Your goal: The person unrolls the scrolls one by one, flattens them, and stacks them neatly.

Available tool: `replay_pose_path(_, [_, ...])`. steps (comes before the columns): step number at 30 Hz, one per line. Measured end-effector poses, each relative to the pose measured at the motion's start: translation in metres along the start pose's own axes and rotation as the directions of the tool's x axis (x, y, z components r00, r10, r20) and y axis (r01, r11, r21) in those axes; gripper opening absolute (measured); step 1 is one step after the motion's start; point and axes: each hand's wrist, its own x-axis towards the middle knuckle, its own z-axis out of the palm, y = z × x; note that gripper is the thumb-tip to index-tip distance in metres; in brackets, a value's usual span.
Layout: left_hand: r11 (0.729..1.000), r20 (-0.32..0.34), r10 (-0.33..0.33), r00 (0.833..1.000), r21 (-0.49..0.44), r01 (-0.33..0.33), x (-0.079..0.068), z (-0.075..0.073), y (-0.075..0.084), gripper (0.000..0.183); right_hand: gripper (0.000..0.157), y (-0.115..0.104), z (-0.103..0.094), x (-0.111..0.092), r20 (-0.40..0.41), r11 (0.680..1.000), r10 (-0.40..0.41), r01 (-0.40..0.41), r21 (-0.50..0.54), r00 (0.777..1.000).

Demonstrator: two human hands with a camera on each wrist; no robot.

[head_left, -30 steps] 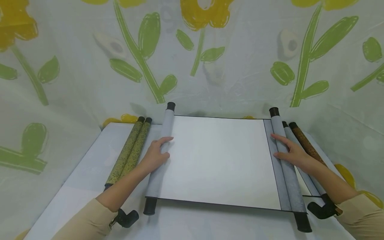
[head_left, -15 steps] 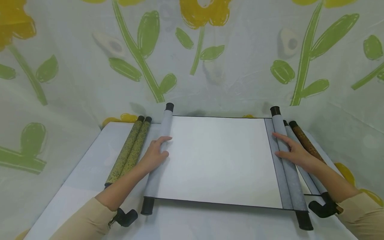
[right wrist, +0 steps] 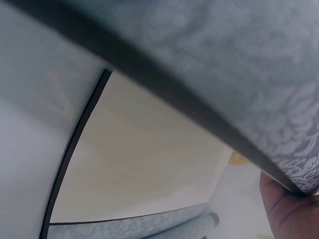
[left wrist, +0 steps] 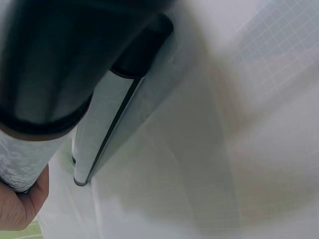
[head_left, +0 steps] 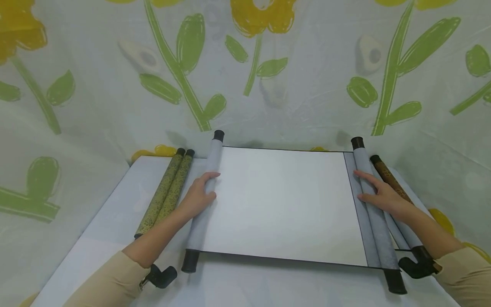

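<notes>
A hanging scroll, its blank white paper (head_left: 284, 204) spread between two grey-blue rolls with black end knobs, is held above the table. My left hand (head_left: 197, 198) grips the left roll (head_left: 198, 234), thumb and index finger reaching over its inner side. At the other end, my right hand (head_left: 383, 199) holds the right roll (head_left: 377, 238), beside a grey-blue border strip. The left wrist view has part of the left hand (left wrist: 20, 204) under the patterned roll, behind a large black knob (left wrist: 45, 64). Part of the right hand (right wrist: 294, 214) shows below the grey patterned roll in the right wrist view.
Two yellow-green patterned rolls (head_left: 168, 192) lie side by side on the white table (head_left: 99, 238) at left. A brown patterned roll (head_left: 391, 181) and another grey-blue scroll (head_left: 406, 234) lie under the right forearm. Behind hangs a flower-printed sheet (head_left: 307, 85).
My right hand and the right roll have shifted a little to the right, so slightly more white paper shows. The left hand and roll stay nearly in place.
</notes>
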Motion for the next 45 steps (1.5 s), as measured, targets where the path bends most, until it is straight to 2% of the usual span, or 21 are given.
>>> replay_pose_path(14, [1.000,0.002,-0.006,1.000,-0.010,0.006,-0.001,-0.001,-0.001,0.061,0.077,0.006,-0.005,-0.001,0.003,1.000,-0.005,0.005,0.005,1.000])
replay_pose_path(26, [0.999,-0.011,0.051,0.999,0.001,-0.051,0.000,-0.002,-0.002,0.056,0.075,0.012,-0.008,0.000,-0.003,0.999,-0.029,0.029,-0.022,1.000])
replay_pose_path(36, [1.000,0.001,0.009,1.000,0.008,-0.009,-0.002,-0.003,-0.003,0.050,0.075,0.018,-0.014,0.002,-0.018,0.999,-0.028,0.028,-0.026,0.999])
replay_pose_path(40, [1.000,-0.004,-0.016,1.000,0.000,0.016,-0.001,-0.004,-0.004,0.053,0.075,0.020,-0.017,0.002,-0.021,0.999,-0.022,0.021,-0.027,1.000])
replay_pose_path(45, [1.000,-0.003,-0.012,1.000,-0.002,0.012,0.000,-0.005,-0.004,0.056,0.076,0.020,-0.018,0.001,-0.012,0.999,-0.015,0.015,-0.033,1.000])
